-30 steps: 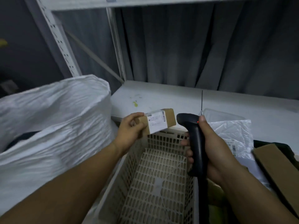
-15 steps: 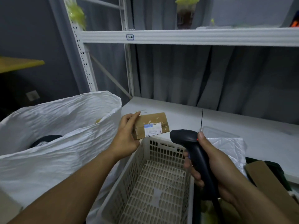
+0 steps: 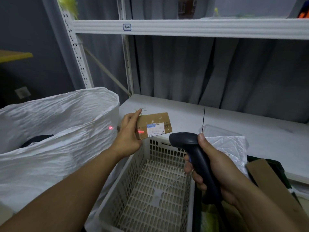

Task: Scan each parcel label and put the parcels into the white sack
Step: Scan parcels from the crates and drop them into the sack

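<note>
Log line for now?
left hand: holds parcel | right hand: grips scanner | beam: on parcel, left of label | sack: open

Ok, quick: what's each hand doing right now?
Left hand: holding the box.
Right hand: gripping the scanner.

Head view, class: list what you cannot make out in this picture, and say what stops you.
All in the head view:
1. Print on the parcel label: too small and blurred to read.
2. Contents of the white sack: its front wall hides all but a dark patch.
3. Trigger of the scanner: covered by the right hand.
4. Items on the upper shelf: cut off by the top edge.
</note>
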